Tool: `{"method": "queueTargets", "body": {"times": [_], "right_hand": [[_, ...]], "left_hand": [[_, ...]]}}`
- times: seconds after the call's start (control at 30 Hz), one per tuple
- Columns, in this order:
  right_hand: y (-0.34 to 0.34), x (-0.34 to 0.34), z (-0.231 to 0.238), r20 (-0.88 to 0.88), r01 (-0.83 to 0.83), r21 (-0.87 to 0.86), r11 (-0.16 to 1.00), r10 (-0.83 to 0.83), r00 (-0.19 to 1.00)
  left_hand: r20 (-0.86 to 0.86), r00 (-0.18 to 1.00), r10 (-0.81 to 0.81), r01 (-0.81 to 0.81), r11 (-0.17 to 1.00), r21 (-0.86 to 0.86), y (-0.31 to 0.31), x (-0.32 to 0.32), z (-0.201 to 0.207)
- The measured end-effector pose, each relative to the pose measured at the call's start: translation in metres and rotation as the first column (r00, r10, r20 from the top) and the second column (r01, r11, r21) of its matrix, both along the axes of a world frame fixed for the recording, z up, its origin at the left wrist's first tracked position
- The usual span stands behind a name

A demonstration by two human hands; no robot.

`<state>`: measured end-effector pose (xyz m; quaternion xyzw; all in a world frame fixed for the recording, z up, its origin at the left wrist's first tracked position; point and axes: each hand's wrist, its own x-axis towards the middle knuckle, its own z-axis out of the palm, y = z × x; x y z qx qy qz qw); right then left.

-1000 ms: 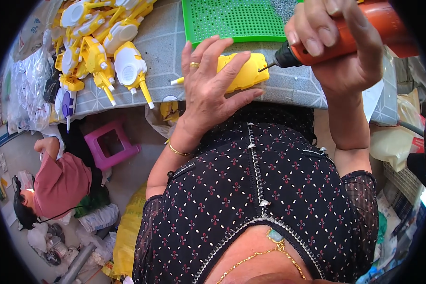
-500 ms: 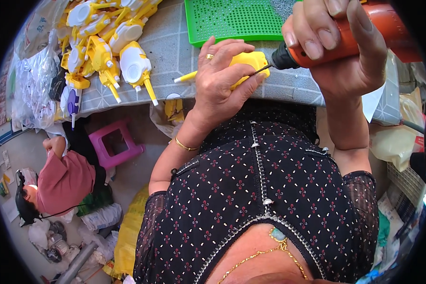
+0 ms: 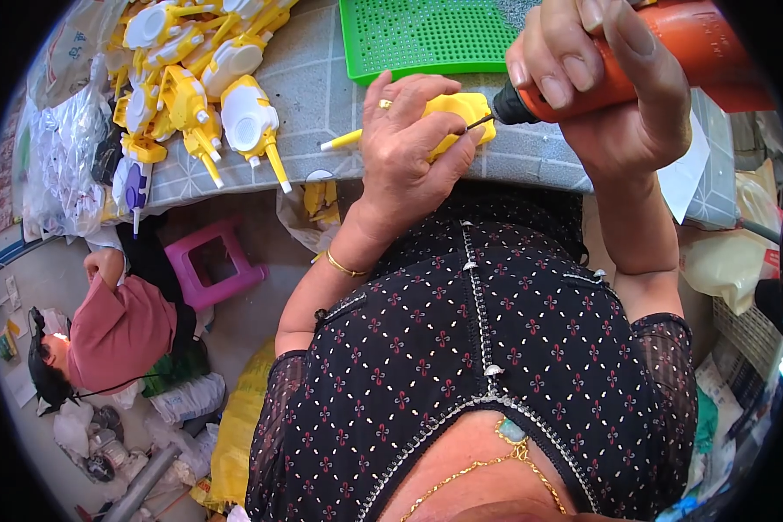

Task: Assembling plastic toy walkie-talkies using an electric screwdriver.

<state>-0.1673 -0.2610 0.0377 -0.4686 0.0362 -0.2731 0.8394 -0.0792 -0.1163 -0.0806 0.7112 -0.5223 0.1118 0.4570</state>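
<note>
My right hand point(image 3: 613, 87) is wrapped round an orange electric screwdriver point(image 3: 661, 65) with a black nose. Its thin bit reaches left over a yellow plastic part point(image 3: 463, 109) with a long white-tipped stem, lying on the table. My left hand point(image 3: 413, 143) holds that part down. Thumb and forefinger pinch close at the bit's tip, and whatever small piece sits there is hidden. To the left is a pile of yellow and white plastic pieces point(image 3: 248, 122) with similar stems.
A green perforated tray point(image 3: 426, 43) with small metal bits at its right lies at the back of the grey table point(image 3: 322, 96). A purple piece point(image 3: 136, 187) lies at the left edge. Below are a pink stool point(image 3: 213, 261) and a person in a pink top point(image 3: 122, 335).
The screwdriver and my right hand have shifted a little left and down, with the bit still at my left fingertips. The other person's arm has moved slightly.
</note>
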Motion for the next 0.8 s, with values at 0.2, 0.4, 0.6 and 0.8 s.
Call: {"method": "queueTargets", "body": {"times": [0.2, 0.4, 0.6, 0.8], "right_hand": [[-0.018, 0.003, -0.009, 0.044, 0.048, -0.077, 0.996, -0.045, 0.998], [-0.027, 0.008, -0.017, 0.025, 0.059, -0.185, 0.981, -0.055, 0.998], [-0.044, 0.048, -0.059, 0.474, -0.226, -0.006, 0.974, 0.202, 0.857], [-0.039, 0.031, -0.05, 0.509, -0.249, -0.028, 0.968, 0.229, 0.83]], "left_hand": [[0.108, 0.992, 0.061, -0.07, 0.994, 0.084, 0.007, 0.006, -0.003], [0.115, 0.992, 0.056, -0.07, 0.99, 0.125, 0.006, 0.008, -0.017], [0.108, 0.993, 0.053, -0.067, 0.989, 0.133, 0.003, 0.008, -0.017], [0.099, 0.992, 0.074, -0.087, 0.987, 0.137, 0.007, 0.008, -0.019]]}}
